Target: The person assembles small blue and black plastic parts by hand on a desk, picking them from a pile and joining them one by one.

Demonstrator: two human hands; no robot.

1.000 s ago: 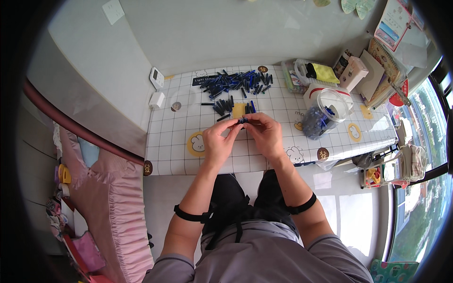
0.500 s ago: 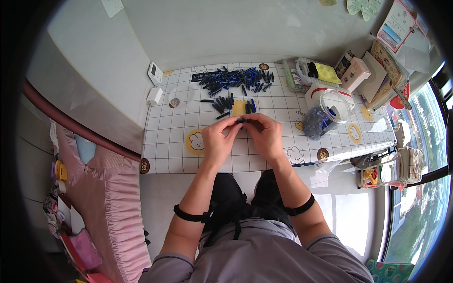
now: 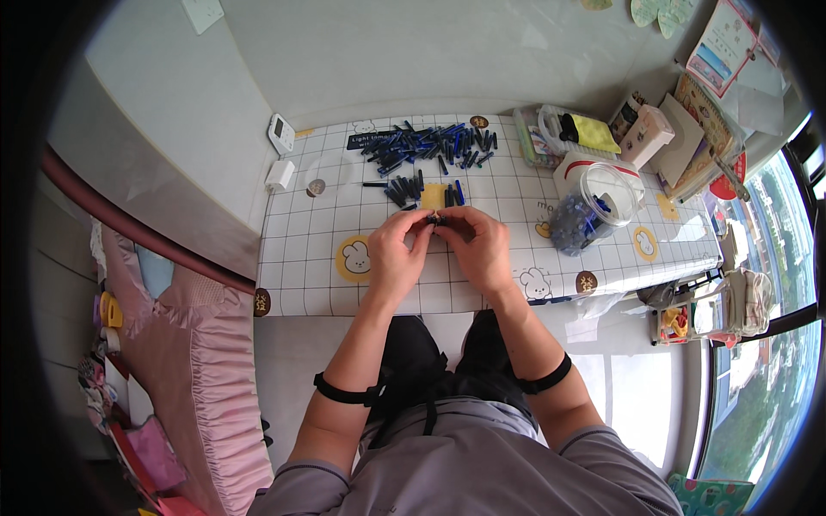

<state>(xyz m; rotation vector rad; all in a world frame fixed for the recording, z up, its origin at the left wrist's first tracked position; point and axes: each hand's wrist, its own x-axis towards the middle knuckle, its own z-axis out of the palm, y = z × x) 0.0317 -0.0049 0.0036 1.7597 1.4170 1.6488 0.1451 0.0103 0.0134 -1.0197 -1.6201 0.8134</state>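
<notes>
My left hand (image 3: 398,249) and my right hand (image 3: 479,249) meet over the near middle of the table. Thumbs and fingertips of both pinch a small dark ink cartridge (image 3: 436,219), mostly hidden by the fingers. Just beyond lies a small group of dark ink cartridges (image 3: 403,189) on the left, and a few cartridges (image 3: 454,194) lie side by side on the right. Farther back spreads a big loose pile of blue and black cartridges (image 3: 422,146). A clear round jar (image 3: 578,225) to the right holds many bluish ones.
A checked cloth (image 3: 297,236) covers the table. Plastic boxes (image 3: 542,142), a yellow cloth (image 3: 595,134), a pink box (image 3: 647,138) and notebooks stand at the back right. A white charger (image 3: 280,175) sits at the left edge. A window (image 3: 757,344) is on the right.
Both hands stay together at the same spot, with a slight shift of the fingers around the cartridge. The view has moved a little; the piles look unchanged.
</notes>
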